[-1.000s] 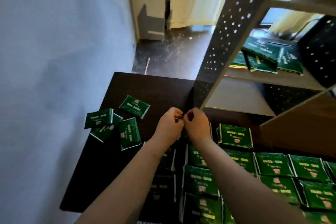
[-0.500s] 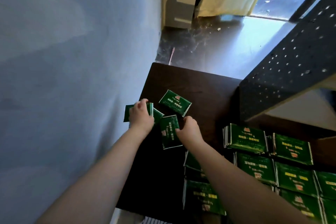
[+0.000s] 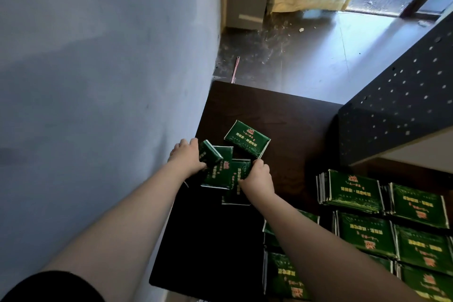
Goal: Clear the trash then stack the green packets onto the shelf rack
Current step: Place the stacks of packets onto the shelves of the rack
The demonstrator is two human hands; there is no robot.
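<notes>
Dark table [image 3: 282, 117] | left hand [image 3: 187, 157] grips tilted packet [image 3: 209, 154] | right hand [image 3: 257, 177] grips flat packet [image 3: 234, 179] beside it

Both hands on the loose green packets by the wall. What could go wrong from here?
1. The left hand grips a tilted packet atop an askew, overlapping pile; pushed together, one could slip out.
2. The pile sits near the table edge by the wall; a slipped packet might fall off there.
3. The separate packet beyond the right hand, which holds the lower packet, may get left behind.
</notes>
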